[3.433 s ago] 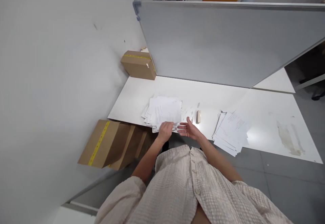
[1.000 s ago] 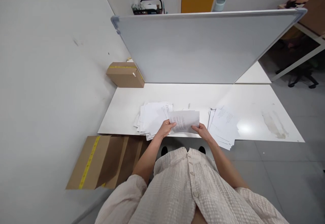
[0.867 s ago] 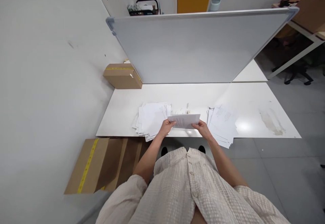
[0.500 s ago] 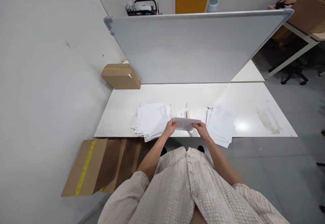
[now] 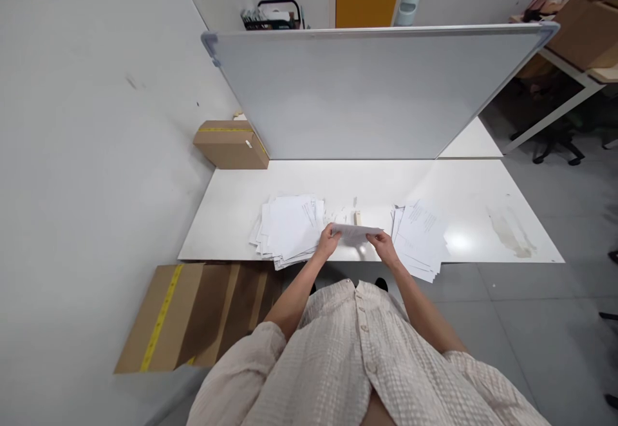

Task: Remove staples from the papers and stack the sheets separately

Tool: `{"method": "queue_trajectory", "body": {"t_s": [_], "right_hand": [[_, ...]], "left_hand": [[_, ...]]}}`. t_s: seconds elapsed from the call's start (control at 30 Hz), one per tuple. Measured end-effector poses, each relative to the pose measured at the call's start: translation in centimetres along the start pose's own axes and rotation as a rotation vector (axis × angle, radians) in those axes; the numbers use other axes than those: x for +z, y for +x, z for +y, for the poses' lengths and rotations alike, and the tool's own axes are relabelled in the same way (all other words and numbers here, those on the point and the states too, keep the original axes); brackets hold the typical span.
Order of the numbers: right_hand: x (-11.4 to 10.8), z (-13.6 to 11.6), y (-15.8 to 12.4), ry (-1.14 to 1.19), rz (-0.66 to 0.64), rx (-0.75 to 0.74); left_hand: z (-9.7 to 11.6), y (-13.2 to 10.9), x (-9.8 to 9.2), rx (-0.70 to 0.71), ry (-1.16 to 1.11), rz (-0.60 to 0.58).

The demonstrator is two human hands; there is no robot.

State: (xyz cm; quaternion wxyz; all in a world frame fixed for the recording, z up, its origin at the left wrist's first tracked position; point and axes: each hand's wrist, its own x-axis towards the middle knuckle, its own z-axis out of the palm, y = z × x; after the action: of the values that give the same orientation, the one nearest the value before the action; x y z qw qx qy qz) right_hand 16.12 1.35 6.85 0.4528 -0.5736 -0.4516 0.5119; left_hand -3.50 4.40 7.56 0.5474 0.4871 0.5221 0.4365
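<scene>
A folded sheet of printed paper (image 5: 356, 231) is stretched between my two hands above the front edge of the white table (image 5: 232, 220). My left hand (image 5: 329, 241) pinches its left end, and my right hand (image 5: 381, 246) grips the right end. Just left of my left hand lies a thick, uneven stack of papers (image 5: 290, 226). Another, fanned stack of printed sheets (image 5: 419, 236) rests to the right of my right hand and overhangs the table edge. Behind the folded sheet sits a small cream-coloured block (image 5: 357, 217), partly hidden by it.
A whiteboard (image 5: 376, 91) stands across the back of the table. One cardboard box (image 5: 232, 146) is at the back left corner. More cardboard boxes (image 5: 186, 316) with yellow tape stand below the table's left front, beside the wall (image 5: 87, 156).
The paper between my hands has tilted, so its printed face now shows as a narrower strip. Both hands keep their hold in nearly the same place.
</scene>
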Motion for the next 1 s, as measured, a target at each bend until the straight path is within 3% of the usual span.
{"method": "queue_trajectory", "body": {"t_s": [0.3,0.47,0.57,0.7,0.8,1.0], "right_hand": [[0.3,-0.7,-0.4,-0.258,-0.039,-0.058],[-0.8,-3.1,-0.4,-0.534,-0.020,-0.081],[-1.4,-5.7,-0.9,-0.699,-0.013,-0.106],[-0.6,-9.3,-1.8,-1.238,-0.068,-0.195],[0.0,-10.6,-2.0,-1.504,-0.178,-0.201],[-1.0,-9.3,-1.6,-1.535,-0.239,-0.152]], "left_hand": [[0.6,0.3,0.5,-0.022,0.119,-0.002],[2.8,0.1,-0.3,0.018,0.197,0.074],[5.2,-0.8,-0.8,0.191,0.361,0.098],[7.0,-1.8,-0.4,0.438,0.628,-0.116],[6.2,-1.6,-0.1,0.415,0.589,-0.250],[2.3,-0.8,-1.0,0.237,0.397,-0.184]]}}
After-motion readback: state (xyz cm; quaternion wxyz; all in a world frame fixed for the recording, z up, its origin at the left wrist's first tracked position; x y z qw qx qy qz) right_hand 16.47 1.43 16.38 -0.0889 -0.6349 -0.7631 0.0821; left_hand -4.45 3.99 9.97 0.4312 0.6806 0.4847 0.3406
